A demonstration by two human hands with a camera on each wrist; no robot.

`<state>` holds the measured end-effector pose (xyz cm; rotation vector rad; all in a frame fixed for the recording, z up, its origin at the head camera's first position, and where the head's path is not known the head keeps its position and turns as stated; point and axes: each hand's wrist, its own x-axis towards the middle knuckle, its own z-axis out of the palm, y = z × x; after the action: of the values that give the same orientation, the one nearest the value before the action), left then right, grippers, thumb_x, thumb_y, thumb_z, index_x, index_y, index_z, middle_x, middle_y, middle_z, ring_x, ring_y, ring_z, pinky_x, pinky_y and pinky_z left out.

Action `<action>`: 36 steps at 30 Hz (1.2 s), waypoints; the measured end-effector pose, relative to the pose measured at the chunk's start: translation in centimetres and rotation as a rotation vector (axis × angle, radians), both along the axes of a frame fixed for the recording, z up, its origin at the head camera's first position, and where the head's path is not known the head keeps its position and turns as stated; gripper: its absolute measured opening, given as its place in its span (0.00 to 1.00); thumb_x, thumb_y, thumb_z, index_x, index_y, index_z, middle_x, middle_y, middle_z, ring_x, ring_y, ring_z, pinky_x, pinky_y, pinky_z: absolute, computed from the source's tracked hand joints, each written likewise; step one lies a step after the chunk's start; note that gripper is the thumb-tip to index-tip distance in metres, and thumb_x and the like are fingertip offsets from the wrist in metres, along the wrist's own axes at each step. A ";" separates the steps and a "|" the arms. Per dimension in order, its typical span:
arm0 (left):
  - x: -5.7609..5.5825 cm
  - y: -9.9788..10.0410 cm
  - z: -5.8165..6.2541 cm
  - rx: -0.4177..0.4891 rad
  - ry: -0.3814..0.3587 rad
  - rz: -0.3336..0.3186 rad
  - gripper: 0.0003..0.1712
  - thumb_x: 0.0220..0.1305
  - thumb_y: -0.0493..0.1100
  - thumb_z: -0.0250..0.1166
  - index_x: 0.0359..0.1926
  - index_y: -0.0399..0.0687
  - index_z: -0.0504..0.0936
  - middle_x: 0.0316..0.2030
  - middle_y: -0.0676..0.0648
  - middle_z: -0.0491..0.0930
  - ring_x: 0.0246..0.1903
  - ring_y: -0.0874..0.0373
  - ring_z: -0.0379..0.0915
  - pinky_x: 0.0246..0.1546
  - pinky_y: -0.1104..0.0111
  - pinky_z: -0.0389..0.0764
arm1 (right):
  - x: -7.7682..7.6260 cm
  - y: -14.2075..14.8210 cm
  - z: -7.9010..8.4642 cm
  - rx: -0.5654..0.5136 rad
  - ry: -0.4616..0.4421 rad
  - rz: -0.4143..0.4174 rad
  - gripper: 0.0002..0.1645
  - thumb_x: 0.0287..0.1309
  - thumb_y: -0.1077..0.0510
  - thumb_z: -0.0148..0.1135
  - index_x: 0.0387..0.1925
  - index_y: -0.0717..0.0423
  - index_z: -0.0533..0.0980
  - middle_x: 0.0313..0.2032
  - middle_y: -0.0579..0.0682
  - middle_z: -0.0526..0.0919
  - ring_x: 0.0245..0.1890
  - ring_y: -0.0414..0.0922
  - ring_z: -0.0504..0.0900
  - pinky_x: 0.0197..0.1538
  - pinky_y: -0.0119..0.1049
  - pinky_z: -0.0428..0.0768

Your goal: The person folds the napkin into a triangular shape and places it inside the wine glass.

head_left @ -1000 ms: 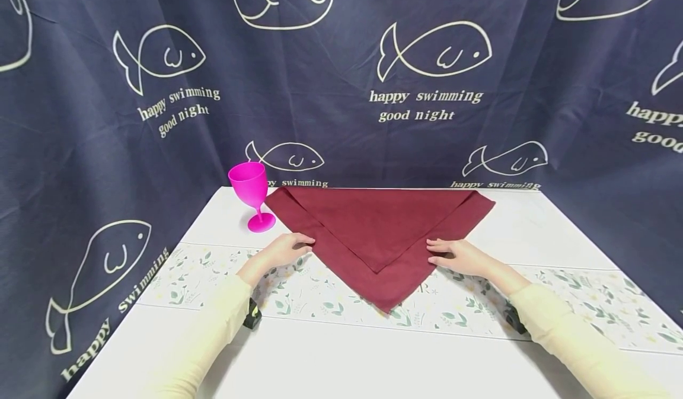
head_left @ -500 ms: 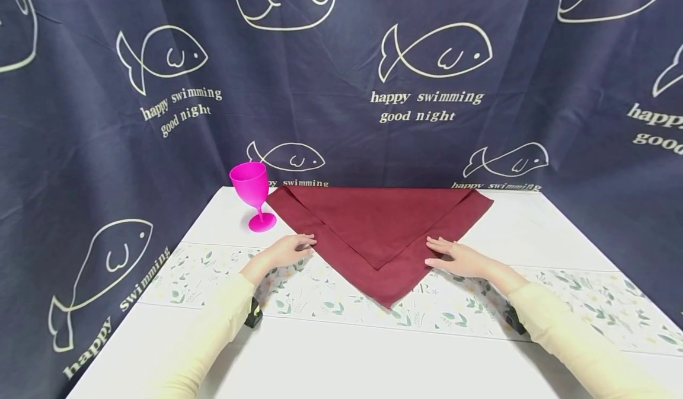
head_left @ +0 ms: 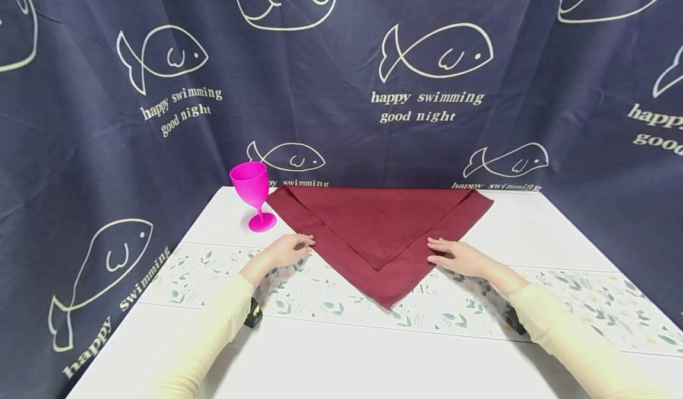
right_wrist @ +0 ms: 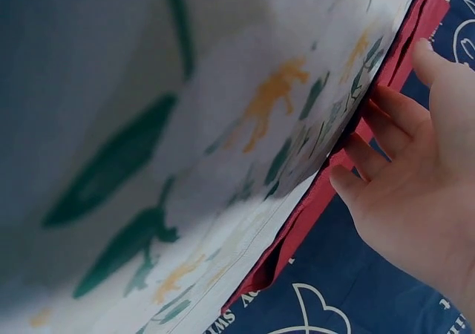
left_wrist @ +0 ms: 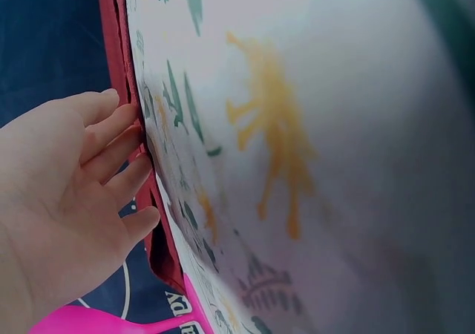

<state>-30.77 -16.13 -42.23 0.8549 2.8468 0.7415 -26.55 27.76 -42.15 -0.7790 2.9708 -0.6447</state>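
A dark red cloth napkin (head_left: 381, 224), folded into a triangle of two offset layers, lies flat with its point toward me. My left hand (head_left: 284, 251) rests at its left slanting edge, fingers loosely bent and fingertips at the fabric. At the opposite slanting edge is my right hand (head_left: 463, 259), fingers extended onto the cloth. In the left wrist view, the left fingertips touch the red edge (left_wrist: 119, 41); the right wrist view has the right fingers along the other red edge (right_wrist: 308, 214). Neither hand visibly grips the fabric.
A bright pink goblet (head_left: 251, 187) stands upright beyond my left hand, close to the napkin's left corner. A floral printed band (head_left: 331, 301) crosses the white table (head_left: 373, 360). Behind the table hangs a navy curtain (head_left: 331, 108) with fish drawings.
The napkin's near tip has shifted very slightly away from me, and its right corner slightly left. Both hands stay in nearly the same places, with small finger movements.
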 end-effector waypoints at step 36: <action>0.5 0.8 0.1 0.138 0.068 -0.088 0.14 0.62 0.44 0.62 0.46 0.42 0.83 0.43 0.47 0.84 0.45 0.53 0.78 0.49 0.61 0.77 | 0.1 -3.9 1.6 -0.106 0.153 0.092 0.16 0.53 0.61 0.66 0.43 0.66 0.81 0.40 0.56 0.86 0.43 0.51 0.83 0.47 0.47 0.79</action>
<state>-30.24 -15.36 -42.14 1.0353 2.8215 0.9238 -26.50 23.87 -40.51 -1.0097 3.0339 -0.7759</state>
